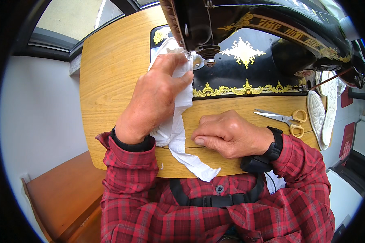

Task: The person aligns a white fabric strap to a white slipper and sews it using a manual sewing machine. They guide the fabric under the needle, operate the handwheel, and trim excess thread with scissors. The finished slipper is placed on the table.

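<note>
My left hand (158, 85) lies over white cloth (179, 76), fingers and thumb pressing it down close beside the needle area of a black sewing machine (246, 82). A narrow white strip (197, 167) trails from that cloth over the table's near edge. Beneath my left wrist, part of a white bundle (162, 136) shows. My right hand (231, 133) rests on the wooden tabletop (109, 66) to the right of the strip, its fingers curled in with nothing visible in them. The needle tip is hard to make out behind the machine head.
Scissors with yellow handles (292, 120) lie right of my right hand, blades slightly apart. Beyond them are white quilted insoles (316, 109) at the table's right edge. The machine's arm (292, 33) spans the upper right. A window frame (51, 39) borders the far left.
</note>
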`<state>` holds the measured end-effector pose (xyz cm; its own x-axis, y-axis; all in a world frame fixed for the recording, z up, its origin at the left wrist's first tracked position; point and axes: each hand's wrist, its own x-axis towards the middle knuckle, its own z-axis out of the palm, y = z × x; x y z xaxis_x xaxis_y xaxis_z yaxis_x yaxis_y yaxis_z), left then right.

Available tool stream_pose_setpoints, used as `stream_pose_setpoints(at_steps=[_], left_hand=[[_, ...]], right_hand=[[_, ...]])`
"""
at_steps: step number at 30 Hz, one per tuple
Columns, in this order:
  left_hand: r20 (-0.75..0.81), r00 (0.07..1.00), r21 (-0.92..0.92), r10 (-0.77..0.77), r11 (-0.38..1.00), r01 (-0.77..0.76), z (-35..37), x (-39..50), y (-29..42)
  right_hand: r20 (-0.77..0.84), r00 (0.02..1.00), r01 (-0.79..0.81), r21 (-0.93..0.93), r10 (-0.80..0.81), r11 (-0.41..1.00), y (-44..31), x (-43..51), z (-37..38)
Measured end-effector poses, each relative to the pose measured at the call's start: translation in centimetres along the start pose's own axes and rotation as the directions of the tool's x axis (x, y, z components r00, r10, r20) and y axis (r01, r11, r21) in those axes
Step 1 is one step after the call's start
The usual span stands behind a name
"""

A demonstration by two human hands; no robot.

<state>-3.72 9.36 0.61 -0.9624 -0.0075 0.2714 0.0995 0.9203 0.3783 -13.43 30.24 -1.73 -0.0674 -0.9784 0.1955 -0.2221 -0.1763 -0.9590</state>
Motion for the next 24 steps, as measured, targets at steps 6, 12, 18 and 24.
stream_pose_setpoints(at_steps=[6, 12, 18, 24], left_hand=[[0.025, 0.999, -0.014, -0.02, 1.0, 0.021, -0.11, 0.0, 0.01], [0.019, 1.0, 0.001, -0.003, 1.0, 0.003, 0.02, -0.02, -0.15], [0.02, 1.0, 0.0, -0.013, 1.0, 0.013, -0.07, 0.05, -0.2], [0.014, 1.0, 0.006, 0.012, 1.0, -0.012, -0.05, 0.15, -0.49]], right_hand=[[0.002, 1.0, -0.022, -0.002, 0.022, 1.0, -0.09, 0.07, 0.01], [0.009, 1.0, -0.025, -0.013, 0.025, 1.0, -0.21, 0.16, -0.04], [0.027, 0.995, -0.092, 0.021, 0.091, 0.996, -0.29, 0.18, -0.07], [0.016, 0.995, -0.102, 0.033, 0.102, 0.994, -0.46, 0.33, 0.02]])
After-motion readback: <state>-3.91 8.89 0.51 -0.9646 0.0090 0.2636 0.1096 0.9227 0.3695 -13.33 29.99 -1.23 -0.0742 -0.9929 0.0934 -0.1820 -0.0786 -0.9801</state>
